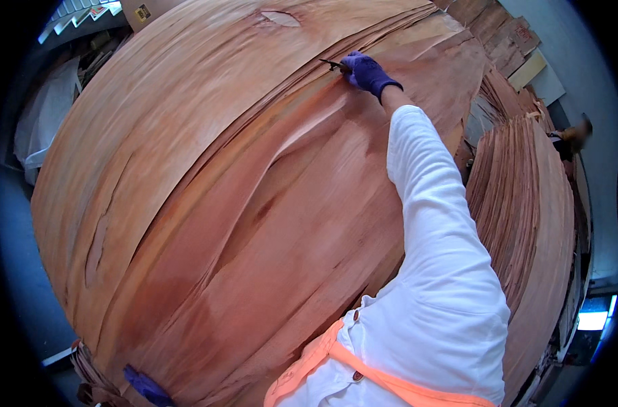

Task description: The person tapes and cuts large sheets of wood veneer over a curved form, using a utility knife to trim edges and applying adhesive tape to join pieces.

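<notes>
The landmark is the reddish wood sheet (309, 210), which lies wide in front of the person, with a raised, wavy fold running along it. Near the far end of this sheet is the right hand (367, 73), in a purple glove; its fingers are closed around a thin dark tool (331, 64), whose pointed end is directed to the left (what kind of tool it is, I cannot tell exactly). At the near left corner of the reddish sheet is the left hand (147, 386), also in a purple glove. It is only partly visible, so I cannot tell whether it grips the sheet or only rests there.

To the left of the reddish sheet, there is a paler wood sheet (173, 102), which has a long split and, at its far part, an oval hole. Between the two, several thin layered edges are visible. To the right of the reddish sheet, a stack of thin wood sheets (506, 176) shows its many uneven edges. The white sleeve (445, 203) of the right arm crosses over the right side of the reddish sheet.
</notes>
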A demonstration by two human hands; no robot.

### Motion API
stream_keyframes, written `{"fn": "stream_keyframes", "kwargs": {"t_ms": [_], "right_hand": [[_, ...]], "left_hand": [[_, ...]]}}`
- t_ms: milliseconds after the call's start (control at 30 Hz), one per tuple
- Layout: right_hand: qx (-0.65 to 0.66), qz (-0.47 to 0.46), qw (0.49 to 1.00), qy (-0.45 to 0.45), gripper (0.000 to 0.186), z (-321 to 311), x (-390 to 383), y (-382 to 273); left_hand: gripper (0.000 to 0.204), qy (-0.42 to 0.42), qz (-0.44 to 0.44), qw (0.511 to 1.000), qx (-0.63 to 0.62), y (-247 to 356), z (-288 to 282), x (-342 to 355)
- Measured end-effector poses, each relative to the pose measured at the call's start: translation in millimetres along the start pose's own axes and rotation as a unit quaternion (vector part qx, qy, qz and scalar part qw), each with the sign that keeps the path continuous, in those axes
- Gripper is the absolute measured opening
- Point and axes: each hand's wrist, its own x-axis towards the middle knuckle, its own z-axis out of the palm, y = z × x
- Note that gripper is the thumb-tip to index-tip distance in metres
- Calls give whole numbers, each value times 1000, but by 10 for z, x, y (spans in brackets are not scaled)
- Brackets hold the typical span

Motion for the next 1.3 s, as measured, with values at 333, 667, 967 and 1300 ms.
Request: {"fn": "stream_keyframes", "kwargs": {"t_ms": [333,667,967,1300], "right_hand": [[97,4,990,102,32,59,-350,391],[-72,208,975,41,36,295,-997,-197],[48,139,989,-2,41,247,-910,460],[140,-110,979,97,28,-307,-877,-987]], "left_hand": [[42,93,-120,859,-489,255,-110,216],[46,106,-63,955,-269,-19,-26,-6],[45,39,-115,911,-395,155,-404,74],[48,-26,-88,949,-302,-167,-120,92]]}}
